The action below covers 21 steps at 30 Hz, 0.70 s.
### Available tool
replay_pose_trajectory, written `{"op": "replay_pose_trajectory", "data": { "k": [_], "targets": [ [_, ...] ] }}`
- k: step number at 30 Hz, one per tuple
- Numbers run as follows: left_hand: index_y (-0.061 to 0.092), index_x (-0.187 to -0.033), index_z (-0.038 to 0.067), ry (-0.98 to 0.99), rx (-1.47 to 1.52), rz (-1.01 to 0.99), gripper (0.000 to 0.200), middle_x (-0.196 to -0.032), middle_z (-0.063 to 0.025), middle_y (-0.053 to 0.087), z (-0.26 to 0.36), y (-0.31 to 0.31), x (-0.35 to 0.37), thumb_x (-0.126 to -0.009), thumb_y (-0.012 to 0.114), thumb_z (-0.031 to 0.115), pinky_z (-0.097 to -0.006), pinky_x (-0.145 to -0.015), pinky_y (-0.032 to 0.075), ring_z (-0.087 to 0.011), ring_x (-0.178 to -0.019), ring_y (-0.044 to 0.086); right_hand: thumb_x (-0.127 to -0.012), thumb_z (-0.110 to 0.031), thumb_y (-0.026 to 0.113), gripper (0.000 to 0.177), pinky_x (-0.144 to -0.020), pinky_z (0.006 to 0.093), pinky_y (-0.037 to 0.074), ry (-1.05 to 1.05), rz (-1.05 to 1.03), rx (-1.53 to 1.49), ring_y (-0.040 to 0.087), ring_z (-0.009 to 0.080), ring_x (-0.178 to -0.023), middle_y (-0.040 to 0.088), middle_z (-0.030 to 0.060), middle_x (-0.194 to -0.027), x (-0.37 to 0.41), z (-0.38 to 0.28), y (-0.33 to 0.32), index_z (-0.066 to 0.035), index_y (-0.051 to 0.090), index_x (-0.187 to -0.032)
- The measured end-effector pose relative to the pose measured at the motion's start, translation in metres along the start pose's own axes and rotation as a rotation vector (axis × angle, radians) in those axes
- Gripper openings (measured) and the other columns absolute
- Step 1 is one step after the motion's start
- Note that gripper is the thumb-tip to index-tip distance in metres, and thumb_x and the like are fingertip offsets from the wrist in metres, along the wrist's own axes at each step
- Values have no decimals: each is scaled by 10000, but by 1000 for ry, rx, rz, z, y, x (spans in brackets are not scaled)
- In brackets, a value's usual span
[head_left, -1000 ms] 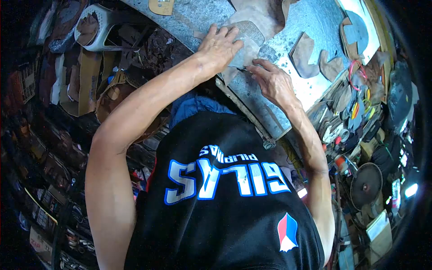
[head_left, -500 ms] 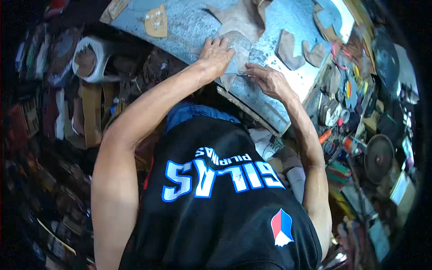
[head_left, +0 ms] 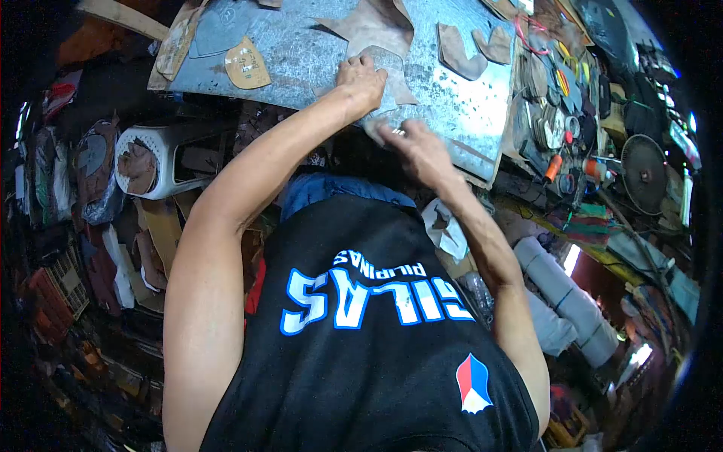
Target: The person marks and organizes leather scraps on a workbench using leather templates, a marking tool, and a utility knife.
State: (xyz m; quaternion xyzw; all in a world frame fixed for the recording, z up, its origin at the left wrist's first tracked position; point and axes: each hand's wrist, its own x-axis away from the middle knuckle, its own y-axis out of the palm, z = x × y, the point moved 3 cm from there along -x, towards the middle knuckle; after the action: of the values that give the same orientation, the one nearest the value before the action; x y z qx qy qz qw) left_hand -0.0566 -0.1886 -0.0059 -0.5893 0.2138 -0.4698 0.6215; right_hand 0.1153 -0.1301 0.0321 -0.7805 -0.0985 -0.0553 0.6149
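My left hand [head_left: 361, 84] rests with bent, spread fingers on a grey curved template [head_left: 387, 59], which lies over a brown piece of leather [head_left: 380, 29] on the metal-topped table [head_left: 301, 64]. Near the table's front edge is my right hand [head_left: 423, 153], smeared by motion, its fingers closed around a small thin tool [head_left: 398, 132] that glints and is mostly hidden. A small greyish scrap [head_left: 374, 130] shows right at these fingertips, overlapping the table edge in this view.
A tan card pattern [head_left: 247, 64] lies at the table's left, and cut leather pieces [head_left: 460, 53] at its right. Beyond are spools and tools, an orange-handled tool [head_left: 553, 168] and a round dark fan [head_left: 644, 174]. A white plastic stool [head_left: 166, 160] stands at left.
My right hand has moved off the leather toward me and slightly left, to the table's front edge. My left hand stays on the template. The whole view has shifted a little.
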Motion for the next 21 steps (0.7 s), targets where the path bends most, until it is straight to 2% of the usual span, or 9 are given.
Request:
{"op": "replay_pose_trajectory", "data": {
  "k": [2,5,7,11,12,14,16,18,21],
  "targets": [
    [614,-1176,73,-7,5,11,542,-1247,-251,488,-1,0,0,-725,806,305,-495,-886,483,-425,-1135,522,-776,-40,554,570,-742,429,506,-134,39,-109,573,333,-924,547,145,-987,5,-38,6,-198,533,-1323],
    [618,-1169,55,-5,38,2,514,-1246,-255,481,1,-1,6,-737,786,278,-485,-893,484,-426,-1139,520,-772,-20,557,591,-736,433,516,-218,-97,-293,585,351,-931,548,169,-1013,13,-76,4,-172,506,-1341],
    [623,-1146,28,-11,-12,123,440,-1239,-248,485,5,4,11,-771,727,234,-484,-896,487,-429,-1135,519,-784,-24,564,585,-750,443,523,47,-208,-427,594,378,-948,548,191,-1059,18,-66,1,-135,475,-1352],
    [631,-1107,10,-84,-44,162,334,-1221,-233,499,18,10,28,-817,630,177,-449,-884,492,-421,-1132,516,-857,-67,573,391,-834,468,494,223,66,-372,590,413,-947,565,213,-1096,31,13,-17,-26,507,-1240],
    [637,-1094,11,-112,-78,192,304,-1217,-224,506,22,10,32,-831,604,161,-432,-874,495,-416,-1135,515,-880,-84,587,355,-809,456,490,388,72,-460,593,399,-916,590,213,-1052,17,24,-38,-18,535,-1225],
    [650,-1080,15,-179,-15,197,280,-1223,-198,525,24,8,36,-841,582,143,-402,-859,495,-407,-1162,509,-910,-98,602,338,-813,420,493,445,133,-624,626,368,-927,642,206,-1033,-17,55,-55,-46,574,-1243],
    [658,-1065,20,-177,-15,224,265,-1249,-180,534,24,8,38,-846,570,140,-405,-849,491,-403,-1182,501,-906,-69,591,333,-801,381,509,18,184,-471,648,335,-966,654,164,-1070,-72,68,-69,-71,591,-1238],
    [663,-1058,34,-238,-19,240,262,-1278,-170,532,25,12,37,-853,563,163,-419,-869,464,-392,-1188,495,-874,-89,613,340,-785,412,517,-222,82,-349,637,350,-956,663,130,-1059,-123,71,-73,-123,618,-1212],
    [658,-1093,60,-254,-66,224,293,-1271,-153,546,28,6,39,-858,548,196,-425,-898,411,-366,-1195,492,-873,-134,639,296,-820,395,518,-418,-80,-256,639,331,-971,678,106,-1066,-181,72,-67,-87,651,-1165]
  ]
}}
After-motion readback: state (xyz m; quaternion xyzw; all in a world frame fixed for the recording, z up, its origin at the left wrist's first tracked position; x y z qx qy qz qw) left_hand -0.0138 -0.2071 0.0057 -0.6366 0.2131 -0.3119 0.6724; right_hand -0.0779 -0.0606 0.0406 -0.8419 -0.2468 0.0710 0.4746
